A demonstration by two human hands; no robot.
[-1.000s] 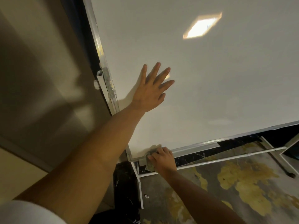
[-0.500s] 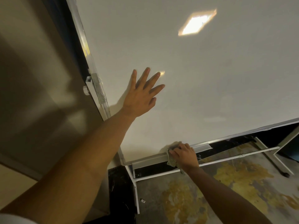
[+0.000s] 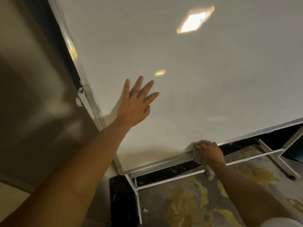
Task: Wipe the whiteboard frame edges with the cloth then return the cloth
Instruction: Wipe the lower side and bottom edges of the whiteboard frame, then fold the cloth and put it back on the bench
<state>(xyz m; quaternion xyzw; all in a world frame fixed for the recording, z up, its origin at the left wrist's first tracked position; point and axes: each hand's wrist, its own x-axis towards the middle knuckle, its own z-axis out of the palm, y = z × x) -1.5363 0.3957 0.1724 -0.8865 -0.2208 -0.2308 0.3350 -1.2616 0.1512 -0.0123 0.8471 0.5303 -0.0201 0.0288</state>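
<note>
A large whiteboard [image 3: 196, 79] fills most of the view, with a metal frame along its left edge [image 3: 88, 94] and its bottom edge [image 3: 157, 164]. My left hand [image 3: 136, 104] lies flat on the board surface with its fingers spread, near the left frame. My right hand [image 3: 210, 153] grips a pale greenish cloth [image 3: 199, 157] and presses it onto the bottom frame edge, right of the lower left corner. One end of the cloth hangs down below my wrist [image 3: 210, 173].
The board stands on a white metal stand [image 3: 136, 190] with a crossbar [image 3: 255, 155] beneath the frame. A beige wall [image 3: 32, 104] is close on the left. The floor [image 3: 196, 202] is grey with yellow patches, and a small dark object [image 3: 145, 210] lies by the stand leg.
My right hand has slid the cloth to the right along the bottom frame edge, away from the lower left corner. My left hand stays flat on the board.
</note>
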